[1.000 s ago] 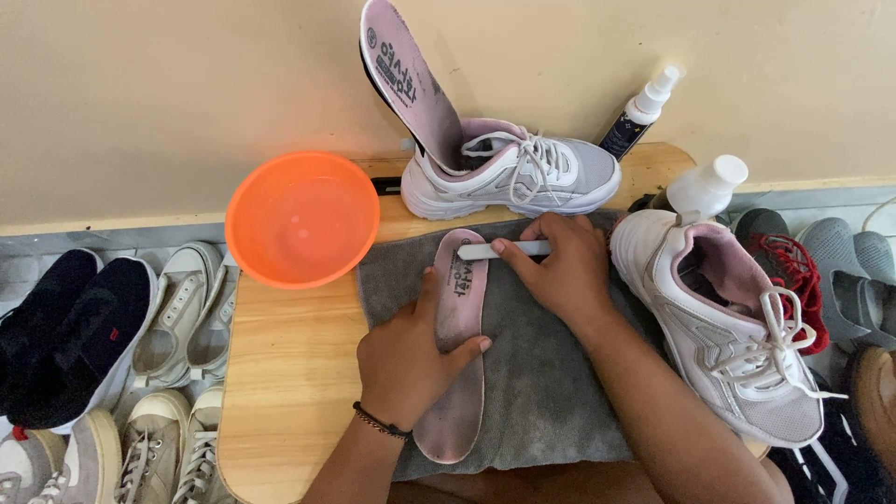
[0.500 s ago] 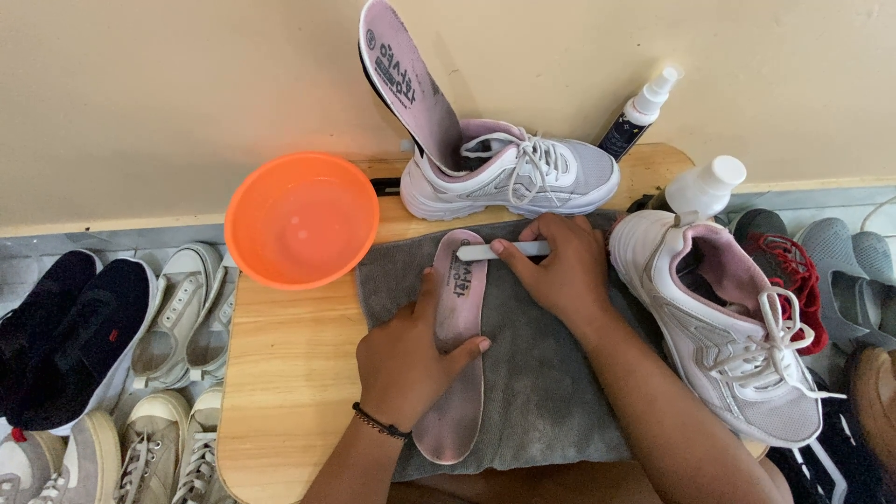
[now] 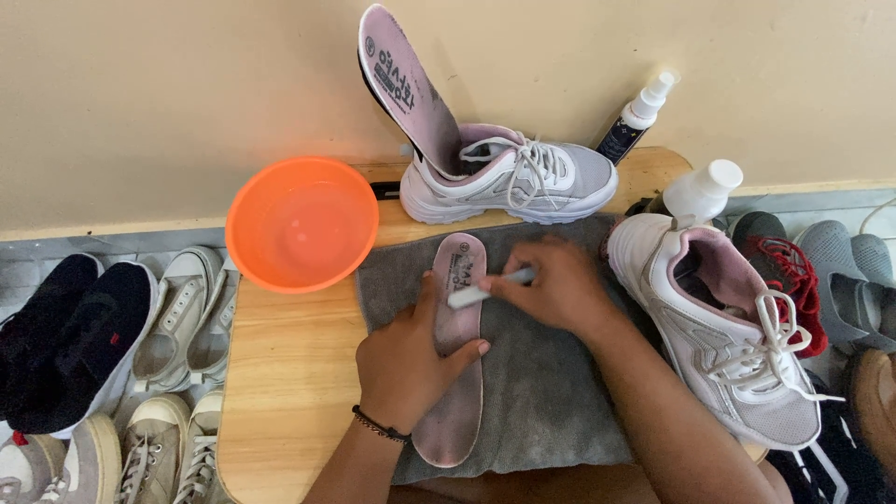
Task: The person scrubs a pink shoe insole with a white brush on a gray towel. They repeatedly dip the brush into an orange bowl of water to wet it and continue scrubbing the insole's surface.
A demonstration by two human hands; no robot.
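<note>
Insole cleaning fills our view: beneath everything is the wooden table point(image 3: 280, 392), and on it we have spread a grey towel point(image 3: 551, 392), probably to catch drips and stop slipping. On the towel lies the pink insole point(image 3: 455, 373), lengthwise, top face up. Behind it a grey-white sneaker point(image 3: 523, 182) stands by the wall with its own insole point(image 3: 401, 79) propped upright in the opening, perhaps to air. A second sneaker point(image 3: 719, 327) rests at the table's right edge. An orange bowl point(image 3: 301, 222) sits left of the towel, within reach. Our left hand point(image 3: 411, 359) presses flat on the insole, fingers spread, pinning it. Our right hand point(image 3: 560, 285) has its grip closed around a small white brush point(image 3: 490, 287), whose tip touches the insole's heel end. Two spray bottles point(image 3: 639, 117) wait by the wall.
</note>
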